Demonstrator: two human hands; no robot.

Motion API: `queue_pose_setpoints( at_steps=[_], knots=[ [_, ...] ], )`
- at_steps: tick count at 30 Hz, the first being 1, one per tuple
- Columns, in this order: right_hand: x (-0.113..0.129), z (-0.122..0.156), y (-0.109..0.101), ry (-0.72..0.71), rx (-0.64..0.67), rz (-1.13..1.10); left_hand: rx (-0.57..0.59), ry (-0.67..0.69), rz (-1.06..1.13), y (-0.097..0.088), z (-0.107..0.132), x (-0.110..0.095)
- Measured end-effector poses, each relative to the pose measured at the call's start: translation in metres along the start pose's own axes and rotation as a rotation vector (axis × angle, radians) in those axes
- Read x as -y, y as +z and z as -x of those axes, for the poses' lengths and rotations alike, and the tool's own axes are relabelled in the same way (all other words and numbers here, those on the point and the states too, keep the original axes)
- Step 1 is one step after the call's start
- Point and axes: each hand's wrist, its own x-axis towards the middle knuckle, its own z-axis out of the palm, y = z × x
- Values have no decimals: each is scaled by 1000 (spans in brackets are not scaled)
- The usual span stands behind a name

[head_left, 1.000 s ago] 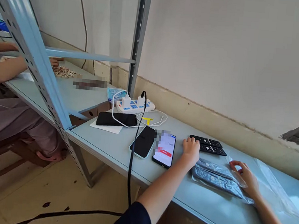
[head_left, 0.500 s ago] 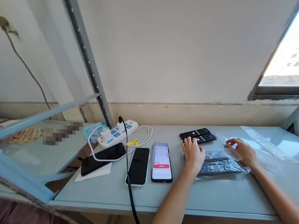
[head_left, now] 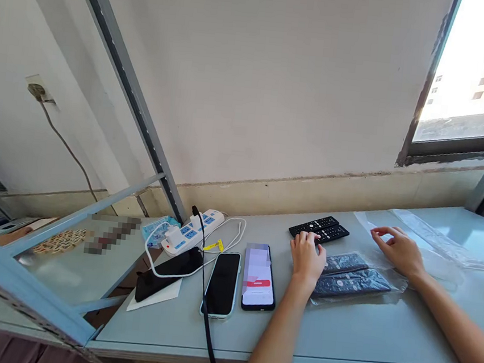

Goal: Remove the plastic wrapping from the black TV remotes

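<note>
Two black remote controls [head_left: 321, 228] lie side by side at a slant toward the back of the desk. My left hand [head_left: 306, 257] rests just in front of them, its fingertips at their near edge and the thumb apart from the fingers. Nearer to me are two more remotes in clear plastic bags [head_left: 350, 282], partly under the glare of the wrapping. My right hand [head_left: 400, 252] hovers over loose clear plastic to the right of these, thumb and forefinger curled together in a pinch; whatever may be between the tips does not show.
A lit phone [head_left: 260, 280], a dark phone [head_left: 221, 285] and a black phone [head_left: 168, 274] on white paper line the left. Behind stands a power strip [head_left: 194, 231] with white and black cables. Empty plastic sleeves [head_left: 442, 240] lie back right. A metal post [head_left: 131, 91] rises at left.
The camera view has shifted, so the desk sits a little lower in the picture. My left hand has drawn slightly back from the remotes; my right hand keeps its pinched pose.
</note>
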Motion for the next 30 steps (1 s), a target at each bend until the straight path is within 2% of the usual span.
queue_pose_setpoints(
  at_steps=[6,13,22,25,30],
  knots=[
    [-3,3,1,-36,44,-10,-15,24,-24,0,3,-5],
    [-4,6,-6,42,-1,-36,17,16,-64,-4,9,-2],
    [21,19,-20,-60,-188,-184,-133,-105,-15,-16,8,13],
    [38,15,-14,-165,-97,-191,-175,-97,20,-15,7,12],
    [80,16,9,-433,292,-143,-194,-16,0,-13,8,7]
  ],
)
